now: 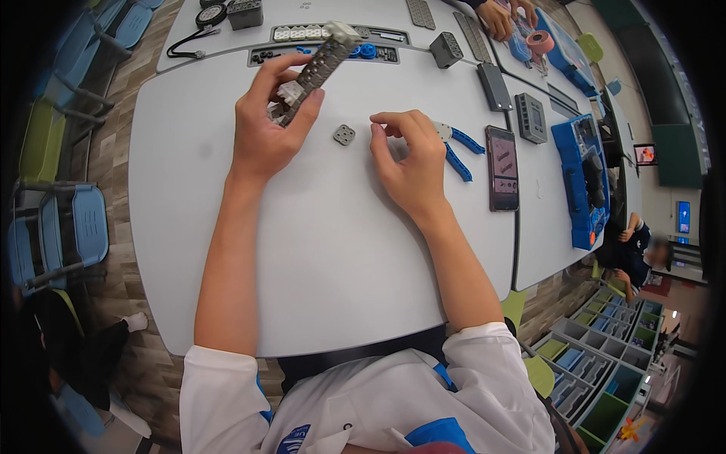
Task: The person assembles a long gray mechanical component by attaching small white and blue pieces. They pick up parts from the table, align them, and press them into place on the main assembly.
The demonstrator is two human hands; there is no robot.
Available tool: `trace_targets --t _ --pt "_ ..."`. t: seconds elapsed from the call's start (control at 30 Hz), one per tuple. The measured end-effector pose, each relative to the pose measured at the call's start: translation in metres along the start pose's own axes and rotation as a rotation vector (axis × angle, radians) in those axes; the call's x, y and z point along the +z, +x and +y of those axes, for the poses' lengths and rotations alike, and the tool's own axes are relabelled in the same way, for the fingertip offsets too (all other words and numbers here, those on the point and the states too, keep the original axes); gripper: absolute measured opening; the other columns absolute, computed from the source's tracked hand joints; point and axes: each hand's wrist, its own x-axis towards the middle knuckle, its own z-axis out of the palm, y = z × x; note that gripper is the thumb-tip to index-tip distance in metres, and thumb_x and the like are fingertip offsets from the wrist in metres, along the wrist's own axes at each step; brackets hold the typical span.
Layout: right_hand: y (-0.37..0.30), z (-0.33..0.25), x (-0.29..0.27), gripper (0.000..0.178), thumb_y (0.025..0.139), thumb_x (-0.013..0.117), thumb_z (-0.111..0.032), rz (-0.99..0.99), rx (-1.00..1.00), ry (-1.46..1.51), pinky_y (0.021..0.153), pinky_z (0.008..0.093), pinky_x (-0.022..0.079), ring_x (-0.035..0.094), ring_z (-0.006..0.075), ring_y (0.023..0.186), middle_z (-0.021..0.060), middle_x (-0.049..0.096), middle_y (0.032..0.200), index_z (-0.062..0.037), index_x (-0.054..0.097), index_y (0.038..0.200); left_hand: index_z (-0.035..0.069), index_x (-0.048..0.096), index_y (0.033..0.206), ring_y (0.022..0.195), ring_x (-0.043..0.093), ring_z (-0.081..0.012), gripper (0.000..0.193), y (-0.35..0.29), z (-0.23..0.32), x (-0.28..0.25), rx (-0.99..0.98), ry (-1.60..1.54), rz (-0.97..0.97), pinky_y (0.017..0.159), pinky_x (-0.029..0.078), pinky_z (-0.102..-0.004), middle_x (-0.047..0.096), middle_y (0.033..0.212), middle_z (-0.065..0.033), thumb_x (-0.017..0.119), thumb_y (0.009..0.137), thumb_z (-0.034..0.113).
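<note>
My left hand [268,129] is closed round a grey assembly of construction-kit pieces, raised above the table. It has a long studded beam [324,66] tilted up to the right, with a pale block [342,32] at its top end. Small whitish pieces [290,92] show between my fingers, and my palm hides the lower end. My right hand [412,155] is low over the white table [340,250], fingers loosely bent, thumb and index tips slightly apart with nothing visible between them. Just left of those tips lies a small grey square plate [344,135], apart from the hand.
Blue-handled pliers [460,155] and a phone [502,168] lie right of my right hand. Parts trays [261,56], a grey block [446,50], and a grey controller with a screen [531,118] sit farther off. A blue case [578,181] stands at right. Another person's hands [503,19] work top right.
</note>
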Motion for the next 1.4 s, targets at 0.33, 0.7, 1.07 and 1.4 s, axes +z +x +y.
trace_targets --t 0.33,0.7,1.07,1.4 --pt "0.004 -0.007 -0.001 0.018 0.092 0.079 -0.005 -0.072 -0.02 0.034 0.079 0.0407 0.054 0.067 0.0272 0.091 0.0106 0.07 0.098 -0.0041 0.077 0.11 0.006 0.081 0.128 0.08 0.073 -0.0111 0.03 0.001 -0.004 -0.001 -0.097 -0.014 -0.039 0.068 0.057 -0.0253 0.082 0.096 -0.0065 0.078 0.105 0.025" --pt "-0.002 -0.011 0.013 0.021 0.095 0.08 -0.009 -0.228 -0.033 -0.005 0.09 0.0446 0.055 0.066 0.0335 0.104 0.013 0.069 0.111 -0.0062 0.076 0.115 0.0 0.079 0.125 0.063 0.059 -0.005 0.049 0.004 -0.012 -0.009 -0.301 -0.333 0.019 0.057 0.046 -0.0232 0.08 0.087 -0.0081 0.048 0.119 0.038" --pt "0.076 0.007 -0.004 0.014 0.093 0.082 -0.011 -0.083 -0.06 -0.046 0.09 0.0448 0.056 0.069 0.0335 0.098 0.0126 0.073 0.101 -0.0069 0.082 0.106 0.002 0.084 0.112 0.071 0.06 -0.0051 0.024 0.004 -0.011 -0.006 -0.15 -0.105 0.12 0.066 0.047 -0.0236 0.073 0.081 0.0021 0.073 0.107 0.023" --pt "0.164 0.015 0.11 0.017 0.087 0.085 -0.027 -0.346 -0.08 -0.394 0.088 0.0489 0.053 0.075 0.0337 0.093 0.0131 0.078 0.094 -0.0099 0.087 0.09 0.002 0.087 0.096 0.075 0.064 -0.0079 0.019 0.011 -0.025 -0.1 -0.289 0.191 -0.064 0.072 0.051 -0.0268 0.078 0.081 -0.0011 0.086 0.095 0.021"
